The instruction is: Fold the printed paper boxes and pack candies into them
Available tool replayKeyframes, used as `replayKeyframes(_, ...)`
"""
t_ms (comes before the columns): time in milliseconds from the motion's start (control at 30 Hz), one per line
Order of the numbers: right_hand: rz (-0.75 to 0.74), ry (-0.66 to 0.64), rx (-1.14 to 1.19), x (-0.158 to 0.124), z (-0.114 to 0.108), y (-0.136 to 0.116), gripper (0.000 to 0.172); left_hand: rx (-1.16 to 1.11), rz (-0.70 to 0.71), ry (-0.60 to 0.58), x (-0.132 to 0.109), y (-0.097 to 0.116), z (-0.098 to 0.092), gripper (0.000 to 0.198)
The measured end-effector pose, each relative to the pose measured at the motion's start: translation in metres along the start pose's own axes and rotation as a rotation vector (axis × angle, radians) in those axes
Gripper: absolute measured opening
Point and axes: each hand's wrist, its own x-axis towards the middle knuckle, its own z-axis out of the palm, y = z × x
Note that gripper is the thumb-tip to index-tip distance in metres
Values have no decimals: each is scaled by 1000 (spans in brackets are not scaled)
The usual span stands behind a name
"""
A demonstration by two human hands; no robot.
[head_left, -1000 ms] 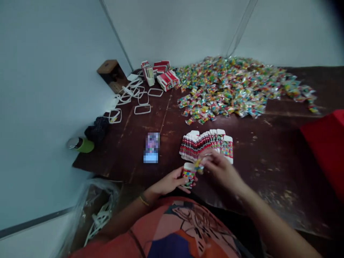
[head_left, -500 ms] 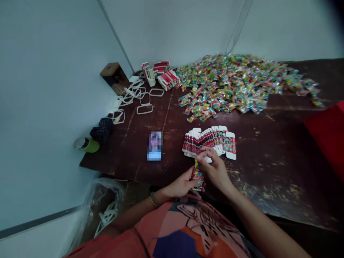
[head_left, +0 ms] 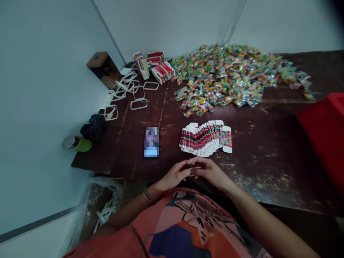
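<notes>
My left hand (head_left: 172, 177) and my right hand (head_left: 212, 173) meet near the table's front edge, both closed on a small candy box (head_left: 195, 168). Only a thin pale edge of that box shows between the fingers; the rest is hidden. Just beyond my hands lies a fanned row of flat, printed candy boxes (head_left: 200, 139), red with white flaps. Farther back spreads a large heap of clear candy packets (head_left: 228, 79) with colourful pieces inside.
A phone (head_left: 151, 142) lies left of the fanned boxes. White bands (head_left: 139, 104), bundled red boxes (head_left: 163, 72), a wooden box (head_left: 103, 70) and a green bottle (head_left: 82, 144) are at the left. A red bin (head_left: 322, 125) stands at the right. A plastic bag (head_left: 100, 193) hangs below.
My right hand has come down from the fanned boxes to the candy box beside my left hand. The box has turned from its colourful face to its edge. The view has shifted slightly.
</notes>
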Motion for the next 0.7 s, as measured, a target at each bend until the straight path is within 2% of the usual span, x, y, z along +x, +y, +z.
replayKeyframes(100, -173, -44, -226, -3, -4, -9, 19, -8, -37, 14, 4, 3, -1, 27)
replayKeyframes(167, -251, -32, -325, -5, -7, -15, 23, -84, -66, 3, 7, 4, 0, 29)
replayKeyframes(333, -231, 102, -349, -3, -12, -15, 24, -290, -69, -128, 4, 4, -1, 41)
replayKeyframes(500, -387, 194, -531, -11, -7, 4, 25, -448, -165, -58, 0, -5, 10, 40)
replayKeyframes(600, -350, 323, -451, -21, -6, 18, 29, -513, -185, -29, 6, -10, 21, 39)
replayKeyframes(700, -316, 488, -298, -28, -8, 25, 31, -514, -174, -59, 13, -11, 28, 42)
